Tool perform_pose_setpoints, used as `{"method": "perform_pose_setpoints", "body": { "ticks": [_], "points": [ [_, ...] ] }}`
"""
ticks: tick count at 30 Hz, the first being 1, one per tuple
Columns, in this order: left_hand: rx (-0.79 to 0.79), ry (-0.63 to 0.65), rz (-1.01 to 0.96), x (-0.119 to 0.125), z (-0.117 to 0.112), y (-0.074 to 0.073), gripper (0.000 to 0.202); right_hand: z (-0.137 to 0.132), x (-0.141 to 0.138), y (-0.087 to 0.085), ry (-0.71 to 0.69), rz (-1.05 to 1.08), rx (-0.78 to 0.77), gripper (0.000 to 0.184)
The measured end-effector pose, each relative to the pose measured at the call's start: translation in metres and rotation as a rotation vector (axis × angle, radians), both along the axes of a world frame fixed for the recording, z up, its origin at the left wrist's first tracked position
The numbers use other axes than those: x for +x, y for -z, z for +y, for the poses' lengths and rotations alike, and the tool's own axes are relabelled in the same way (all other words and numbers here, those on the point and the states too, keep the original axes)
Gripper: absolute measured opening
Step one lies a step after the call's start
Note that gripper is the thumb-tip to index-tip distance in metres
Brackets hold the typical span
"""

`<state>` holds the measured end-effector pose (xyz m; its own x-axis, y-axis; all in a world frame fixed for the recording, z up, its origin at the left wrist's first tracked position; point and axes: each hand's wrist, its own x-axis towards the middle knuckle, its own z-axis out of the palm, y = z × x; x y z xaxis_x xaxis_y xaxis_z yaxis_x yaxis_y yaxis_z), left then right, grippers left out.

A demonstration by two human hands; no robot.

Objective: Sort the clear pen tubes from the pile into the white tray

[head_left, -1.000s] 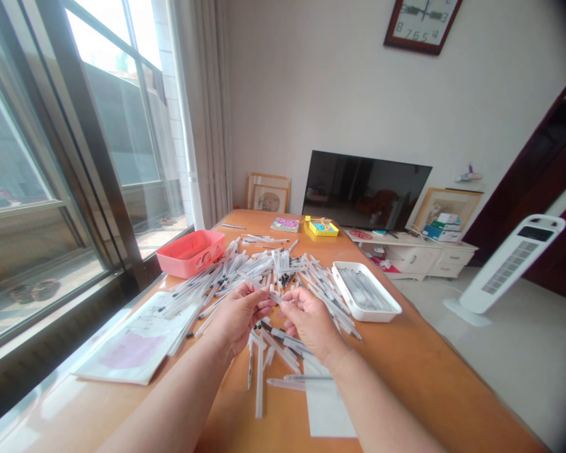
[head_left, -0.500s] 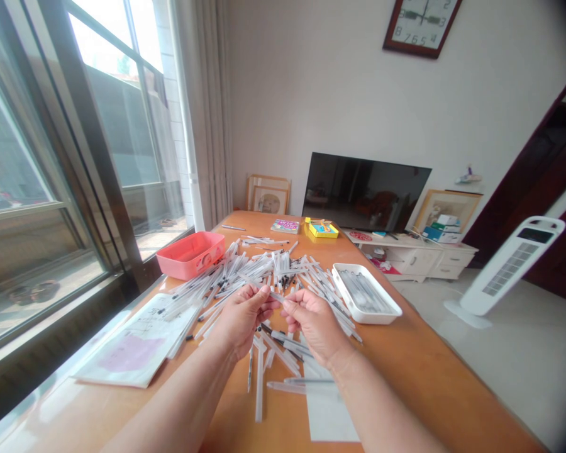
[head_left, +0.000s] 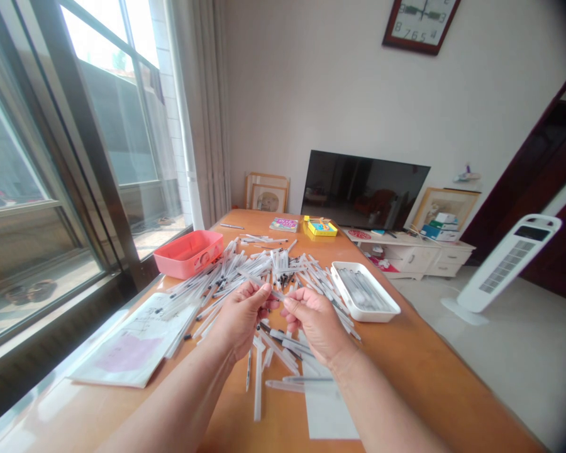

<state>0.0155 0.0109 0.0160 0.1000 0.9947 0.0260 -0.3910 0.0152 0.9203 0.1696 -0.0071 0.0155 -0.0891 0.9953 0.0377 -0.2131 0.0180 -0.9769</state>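
Note:
Between my two hands is a translucent pen (head_left: 277, 294), pinched at both ends above the table. My left hand (head_left: 248, 309) closes its thumb and fingers on the left end. My right hand (head_left: 311, 319) grips the right end the same way. Fingers cover much of the pen, so its tip and cap cannot be made out. Around and beyond the hands spreads a loose heap of clear pens and pen parts (head_left: 236, 267), some with black ends. Several more pens (head_left: 258, 384) lie on the near side, below my hands.
A red plastic basket (head_left: 188, 255) stands left of the heap, and a white tray (head_left: 390, 309) holding pens is at right. An open booklet (head_left: 122, 352) lies at left, a white sheet (head_left: 330, 412) in front. Farther back are a yellow box (head_left: 321, 228) and a pink packet (head_left: 283, 224).
The view has shifted very slightly. Both hands keep the same hold on the pen, and nothing on the table has visibly moved.

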Motion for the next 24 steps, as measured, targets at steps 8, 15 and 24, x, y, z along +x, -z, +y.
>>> {"method": "perform_pose_setpoints", "body": {
  "ticks": [8, 15, 24],
  "points": [
    [-0.003, 0.057, -0.035, -0.003, 0.000, -0.002, 0.027, -0.002, 0.003, -0.003, -0.018, -0.023, 0.031, 0.022],
    [0.007, 0.050, -0.018, -0.001, -0.001, -0.001, 0.027, -0.005, 0.002, -0.006, -0.021, -0.044, 0.053, 0.023],
    [-0.019, 0.068, -0.066, 0.001, -0.005, -0.004, 0.021, 0.000, 0.014, -0.008, -0.043, -0.146, 0.134, 0.019]
  ]
}}
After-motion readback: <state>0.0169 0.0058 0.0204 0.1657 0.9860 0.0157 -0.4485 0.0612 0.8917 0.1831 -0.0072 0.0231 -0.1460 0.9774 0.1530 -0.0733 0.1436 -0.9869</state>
